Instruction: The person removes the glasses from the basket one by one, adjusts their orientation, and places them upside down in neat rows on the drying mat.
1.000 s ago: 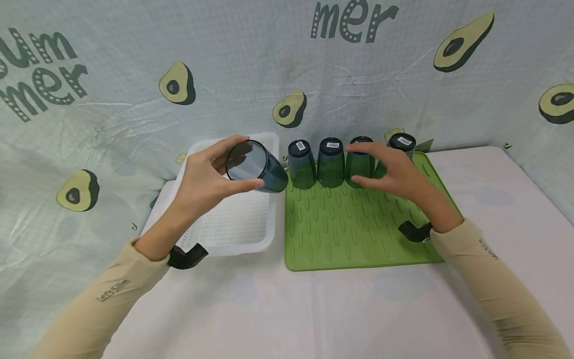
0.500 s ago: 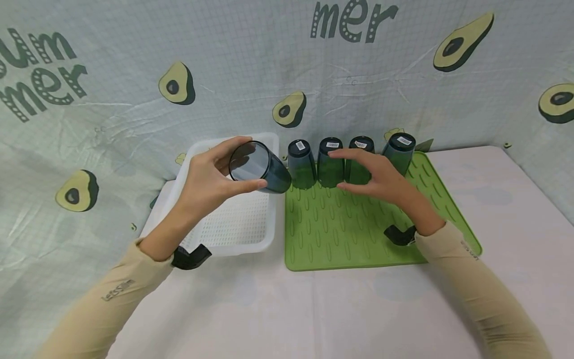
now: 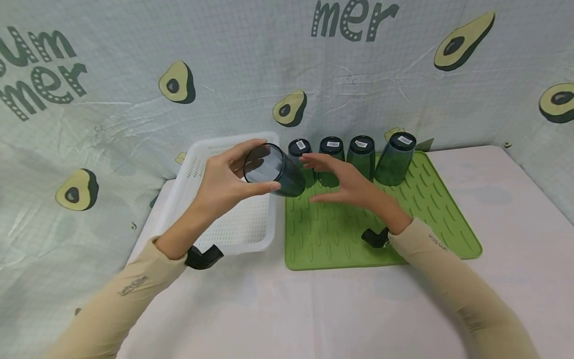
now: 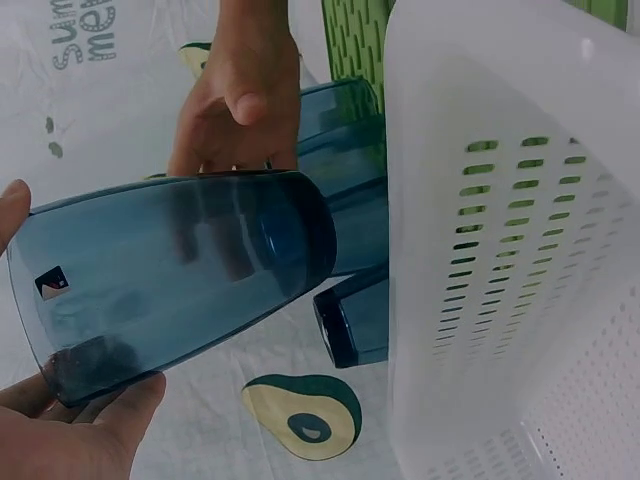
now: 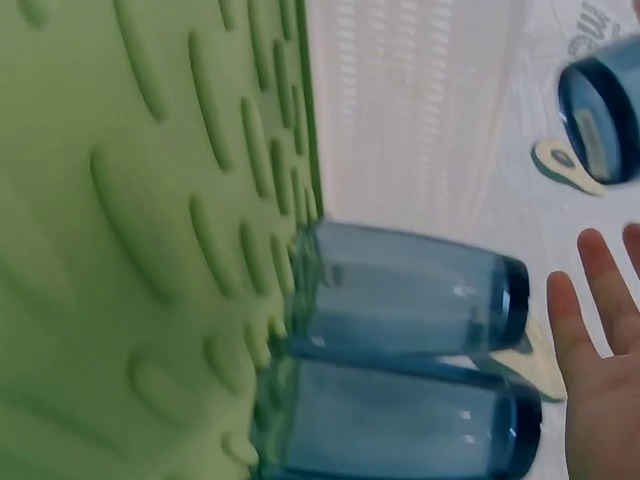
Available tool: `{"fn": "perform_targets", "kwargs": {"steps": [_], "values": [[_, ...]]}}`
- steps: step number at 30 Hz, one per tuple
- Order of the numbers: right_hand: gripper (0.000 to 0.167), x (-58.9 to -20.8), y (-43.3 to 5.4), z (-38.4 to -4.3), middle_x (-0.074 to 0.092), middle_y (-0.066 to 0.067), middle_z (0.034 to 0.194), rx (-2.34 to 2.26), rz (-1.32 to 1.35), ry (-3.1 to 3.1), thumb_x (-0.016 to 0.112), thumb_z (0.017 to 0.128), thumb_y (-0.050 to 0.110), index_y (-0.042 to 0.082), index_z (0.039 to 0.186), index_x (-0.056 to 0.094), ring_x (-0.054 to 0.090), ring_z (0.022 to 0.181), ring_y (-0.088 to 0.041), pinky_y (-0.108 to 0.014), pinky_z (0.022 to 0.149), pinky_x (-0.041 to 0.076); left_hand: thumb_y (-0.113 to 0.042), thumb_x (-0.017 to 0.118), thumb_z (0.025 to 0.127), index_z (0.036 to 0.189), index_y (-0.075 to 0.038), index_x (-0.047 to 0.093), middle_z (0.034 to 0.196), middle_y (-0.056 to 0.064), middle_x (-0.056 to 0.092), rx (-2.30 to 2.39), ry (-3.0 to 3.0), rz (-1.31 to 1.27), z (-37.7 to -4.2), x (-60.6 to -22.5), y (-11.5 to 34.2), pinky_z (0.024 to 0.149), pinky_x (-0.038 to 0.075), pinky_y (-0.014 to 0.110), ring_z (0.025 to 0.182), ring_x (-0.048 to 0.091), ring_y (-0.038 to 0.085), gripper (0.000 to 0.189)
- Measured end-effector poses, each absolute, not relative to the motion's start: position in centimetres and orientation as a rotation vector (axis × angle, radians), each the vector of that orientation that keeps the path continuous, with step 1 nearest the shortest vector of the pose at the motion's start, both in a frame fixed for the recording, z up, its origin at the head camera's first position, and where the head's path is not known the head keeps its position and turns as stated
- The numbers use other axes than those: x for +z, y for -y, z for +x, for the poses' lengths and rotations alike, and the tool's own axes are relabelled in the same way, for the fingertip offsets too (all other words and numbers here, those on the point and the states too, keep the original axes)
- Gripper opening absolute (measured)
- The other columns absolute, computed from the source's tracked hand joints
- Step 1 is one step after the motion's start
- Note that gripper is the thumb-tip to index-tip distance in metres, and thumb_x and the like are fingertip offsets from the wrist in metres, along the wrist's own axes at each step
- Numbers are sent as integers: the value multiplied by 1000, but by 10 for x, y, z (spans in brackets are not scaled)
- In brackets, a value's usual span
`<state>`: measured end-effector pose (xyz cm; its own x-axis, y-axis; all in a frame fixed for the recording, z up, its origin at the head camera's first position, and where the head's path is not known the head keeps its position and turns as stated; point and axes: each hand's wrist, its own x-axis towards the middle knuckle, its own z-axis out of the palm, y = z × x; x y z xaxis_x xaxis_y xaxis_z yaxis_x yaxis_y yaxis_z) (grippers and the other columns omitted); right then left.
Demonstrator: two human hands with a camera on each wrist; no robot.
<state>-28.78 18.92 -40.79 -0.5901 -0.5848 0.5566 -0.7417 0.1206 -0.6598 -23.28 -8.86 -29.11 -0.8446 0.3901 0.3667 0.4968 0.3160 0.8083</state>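
My left hand point(image 3: 227, 175) grips a blue-grey drinking glass point(image 3: 291, 177) near its rim, thumb below and fingers above. The glass lies tilted on its side in the air, mouth toward the left and base toward the right. My right hand point(image 3: 343, 180) reaches in from the right, thumb and fingers spread apart, just short of the glass's base. In the left wrist view the right hand point(image 4: 245, 100) shows behind the held glass point(image 4: 170, 280). Several matching glasses point(image 3: 395, 162) stand upside down in a row along the back of a green ridged drying mat point(image 3: 341, 239).
A white perforated basket point(image 3: 237, 244) stands left of the mat, beneath my left hand. Behind everything hangs a pale cloth point(image 3: 242, 60) printed with avocados. White cloth point(image 3: 287, 309) covers the table in front.
My right hand has moved left past the standing glasses toward the held glass. My left hand has carried its glass a little to the right.
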Motion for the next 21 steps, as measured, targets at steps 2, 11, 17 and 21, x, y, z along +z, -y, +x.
{"fn": "perform_targets", "kwargs": {"steps": [2, 11, 17, 21], "values": [[97, -410, -184, -288, 43, -13, 157, 1572, 1333, 2200, 89, 77, 4, 5, 157, 33, 51, 136, -29, -42, 113, 42, -2, 91, 73, 139, -10, 62, 132, 5, 67, -1592, 2450, -843, -233, -291, 86, 100, 53, 31, 118, 66, 17, 73], [104, -415, -172, -285, 32, -6, 164, 1812, 1283, 2221, 86, 80, 5, 17, 163, 24, 46, 142, -26, -40, 116, 40, 3, 89, 73, 139, -5, 60, 132, 11, 65, -1685, 2386, -906, -233, -293, 83, 103, 52, 33, 123, 63, 29, 73], [103, -415, -169, -283, 27, -7, 167, 1908, 1311, 2164, 84, 80, -1, 12, 163, 23, 35, 149, -25, -38, 115, 41, 2, 89, 73, 140, -8, 60, 132, 10, 66, -1702, 2370, -917, -233, -294, 82, 100, 53, 35, 120, 64, 28, 74], [99, -416, -167, -284, 28, -15, 165, 1960, 1369, 2065, 81, 78, -11, 2, 160, 26, 37, 148, -29, -38, 111, 45, 1, 90, 73, 141, -9, 59, 133, 9, 65, -1724, 2367, -925, -233, -294, 84, 101, 53, 37, 120, 63, 30, 75]]}}
